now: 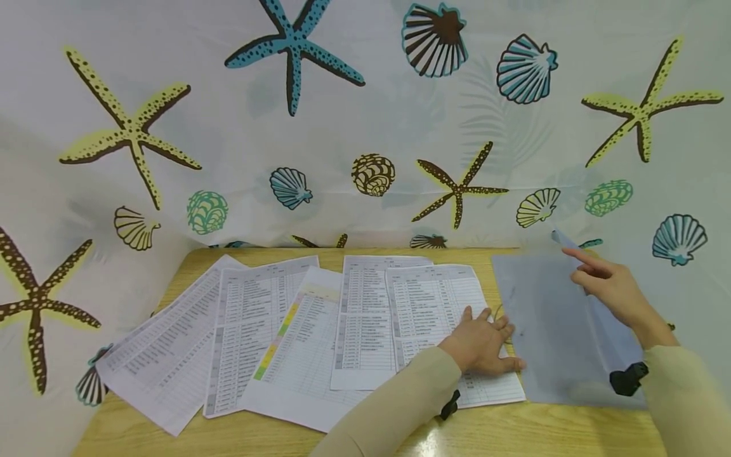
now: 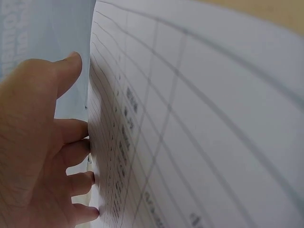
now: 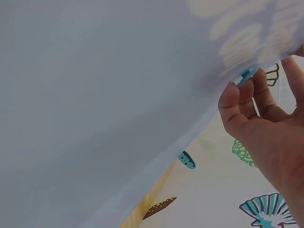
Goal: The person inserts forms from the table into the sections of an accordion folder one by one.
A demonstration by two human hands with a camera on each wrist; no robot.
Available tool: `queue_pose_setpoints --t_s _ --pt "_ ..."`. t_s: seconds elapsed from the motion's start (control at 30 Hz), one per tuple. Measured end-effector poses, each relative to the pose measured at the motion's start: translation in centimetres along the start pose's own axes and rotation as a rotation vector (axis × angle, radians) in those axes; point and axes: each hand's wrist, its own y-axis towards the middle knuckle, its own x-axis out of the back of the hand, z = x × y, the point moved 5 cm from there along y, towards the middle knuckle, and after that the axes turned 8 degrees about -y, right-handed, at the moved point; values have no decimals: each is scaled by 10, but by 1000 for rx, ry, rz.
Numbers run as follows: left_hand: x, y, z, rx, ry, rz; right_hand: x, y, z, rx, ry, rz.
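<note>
Fingers (image 3: 231, 102) of your right hand (image 1: 619, 292) pinch a small blue fastener (image 3: 248, 76) at the raised cover edge of the plastic folder (image 1: 548, 330), located at four o'clock in the head view. Your left hand (image 1: 482, 343) rests, fingers spread, on the right edge of the rightmost printed sheet (image 1: 431, 304), at five o'clock. Recommended: lift the cover slowly, without creasing it, and hold the left palm steady so the sheet cannot slide. Folder: smooth, thin, translucent, bluish grey. Remaining sheets (image 1: 308, 374): white, ruled, overlapping on a wood-grain table (image 1: 594, 428).
</note>
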Motion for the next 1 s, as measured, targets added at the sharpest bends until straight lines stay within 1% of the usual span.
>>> queue_pose_setpoints --t_s 0.1,0.27,0.37,0.6,0.73,0.8,0.87,0.93,1.0 --pt "1 0 0 -1 4 -1 1 0 -3 -4 3 4" --pt "2 0 0 -2 -7 1 -5 0 -6 -22 -12 29" --pt "1 0 0 -1 -12 5 -6 0 -7 -28 -13 26" --pt "2 -1 -1 0 -6 0 6 2 -3 -7 7 26" --pt "3 -1 -1 3 2 0 18 0 -4 -38 26 33" --pt "3 -2 -2 5 3 -1 24 -1 -7 -62 69 49" --pt "3 -2 -2 5 6 -4 30 -2 -10 -85 135 71" --pt "4 -2 -3 3 14 -11 35 -4 -13 -100 237 102" --pt "4 -2 -3 -1 28 -24 38 -3 -14 -107 337 112"
